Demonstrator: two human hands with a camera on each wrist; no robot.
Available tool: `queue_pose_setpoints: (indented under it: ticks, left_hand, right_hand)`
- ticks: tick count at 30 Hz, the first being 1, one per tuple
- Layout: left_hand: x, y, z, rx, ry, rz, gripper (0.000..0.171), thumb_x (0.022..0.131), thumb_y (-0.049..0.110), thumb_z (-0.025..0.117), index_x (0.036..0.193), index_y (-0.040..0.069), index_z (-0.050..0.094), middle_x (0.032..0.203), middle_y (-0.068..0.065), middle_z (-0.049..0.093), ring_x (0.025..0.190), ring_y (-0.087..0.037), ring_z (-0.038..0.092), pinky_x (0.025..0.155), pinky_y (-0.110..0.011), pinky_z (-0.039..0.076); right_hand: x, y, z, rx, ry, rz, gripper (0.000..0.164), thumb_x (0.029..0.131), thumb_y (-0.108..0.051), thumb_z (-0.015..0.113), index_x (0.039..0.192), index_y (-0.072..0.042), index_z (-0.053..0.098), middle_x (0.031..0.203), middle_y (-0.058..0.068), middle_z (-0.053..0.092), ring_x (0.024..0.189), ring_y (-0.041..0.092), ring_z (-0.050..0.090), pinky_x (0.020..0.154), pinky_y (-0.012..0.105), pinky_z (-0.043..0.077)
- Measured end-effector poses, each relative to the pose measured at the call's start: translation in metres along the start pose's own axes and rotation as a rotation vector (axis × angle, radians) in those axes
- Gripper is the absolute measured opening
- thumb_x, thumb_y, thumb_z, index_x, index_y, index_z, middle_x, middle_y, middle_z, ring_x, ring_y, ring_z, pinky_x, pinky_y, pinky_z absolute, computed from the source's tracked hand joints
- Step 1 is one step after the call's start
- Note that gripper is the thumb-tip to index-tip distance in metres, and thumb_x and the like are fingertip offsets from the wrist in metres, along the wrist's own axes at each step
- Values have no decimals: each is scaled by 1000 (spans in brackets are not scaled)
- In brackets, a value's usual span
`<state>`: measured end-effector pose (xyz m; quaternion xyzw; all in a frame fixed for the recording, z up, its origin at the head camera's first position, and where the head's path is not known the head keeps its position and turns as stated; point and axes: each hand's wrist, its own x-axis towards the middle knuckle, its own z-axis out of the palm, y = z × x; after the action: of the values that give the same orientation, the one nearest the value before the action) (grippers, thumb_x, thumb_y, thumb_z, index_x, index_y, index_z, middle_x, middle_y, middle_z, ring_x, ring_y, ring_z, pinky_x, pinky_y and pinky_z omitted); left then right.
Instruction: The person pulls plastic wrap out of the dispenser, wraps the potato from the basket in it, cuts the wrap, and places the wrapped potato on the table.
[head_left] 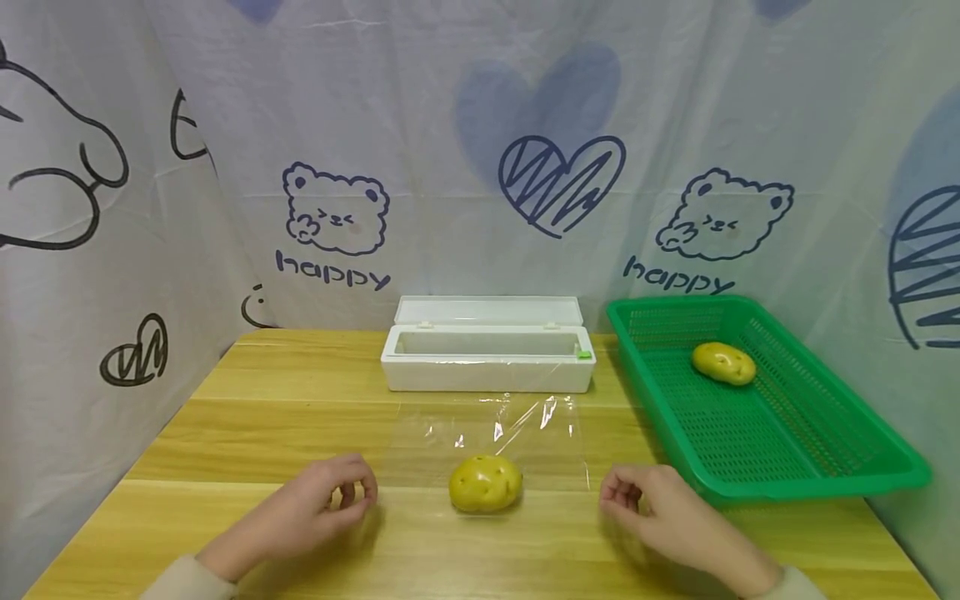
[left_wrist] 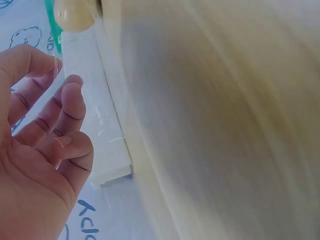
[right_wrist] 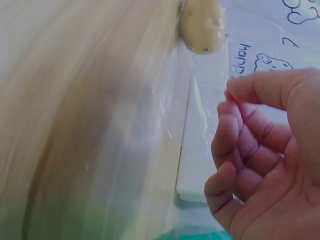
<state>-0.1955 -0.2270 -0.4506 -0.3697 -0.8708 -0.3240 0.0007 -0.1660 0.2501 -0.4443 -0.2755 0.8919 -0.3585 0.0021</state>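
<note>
While a printed curtain (head_left: pixel 427 100) hangs round its back and sides, the wooden desk (head_left: pixel 247 400) carries the things. The green basket (head_left: pixel 658 412), at the right near the desk's edge, contains one potato (head_left: pixel 723 364). Beside it, at the back, the white box (head_left: pixel 457 377) stands with its lid raised. A clear film (head_left: pixel 498 431) stretches from the box toward the hands. The left hand (head_left: pixel 326 504) is well apart from the desk's left edge; the right hand (head_left: pixel 660 510) has only a narrow gap to the basket. Both are bent inward, each pinching a film corner between thumb and fingers. A second potato (head_left: pixel 485 485) sits between them at the film's near edge; whether over or under it, I cannot tell.
</note>
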Motion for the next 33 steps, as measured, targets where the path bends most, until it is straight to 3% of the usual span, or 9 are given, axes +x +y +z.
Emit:
queue_pose_setpoints:
  ticks: [6,13,20,24,28,30,33]
  left_hand:
    - [7,-10,-5,-171,-44,-124,5,105,17,70,101,18,71,100,3,73,84,-2,62,66,-23,54]
    - [19,-21,-6,-278,-115,-238,9,107,18,67,103,12,72,97,-6,72,79,-7,64,69,-25,52]
    - [27,-26,-1,-326,-138,-256,12,107,18,67,102,9,73,90,-8,71,69,-10,63,62,-24,53]
    - [31,-25,0,-291,-115,-304,11,106,17,68,104,8,74,95,-7,72,70,-11,62,62,-24,53]
    - [39,-10,5,-169,16,-369,23,109,24,64,121,8,75,106,-4,76,81,-12,65,67,-24,55]
    - [45,4,11,-95,77,-331,30,108,28,66,131,9,72,113,-5,76,91,-15,68,74,-27,58]
    - [55,27,26,35,97,-162,41,105,32,71,142,14,66,127,-5,74,107,-22,72,88,-38,63]
  right_hand:
    - [6,2,5,30,38,121,8,99,-15,75,93,-16,70,81,-12,64,74,-4,53,66,20,51]
    - [14,3,11,58,45,245,11,99,-18,75,91,-13,69,78,-7,59,69,0,47,62,20,43]
    - [20,4,14,46,59,276,12,98,-17,75,90,-11,69,78,-6,58,68,0,46,63,20,42]
    - [22,6,15,51,45,281,12,98,-17,75,90,-11,69,78,-5,58,67,1,46,62,20,42]
    - [23,8,15,51,40,290,11,98,-17,75,90,-12,70,77,-5,58,66,1,46,62,20,42]
    - [23,9,15,49,40,292,11,98,-17,75,90,-12,70,77,-5,58,66,2,47,62,20,42]
    - [23,9,16,49,42,297,10,97,-16,76,90,-12,70,77,-5,58,66,2,47,62,20,42]
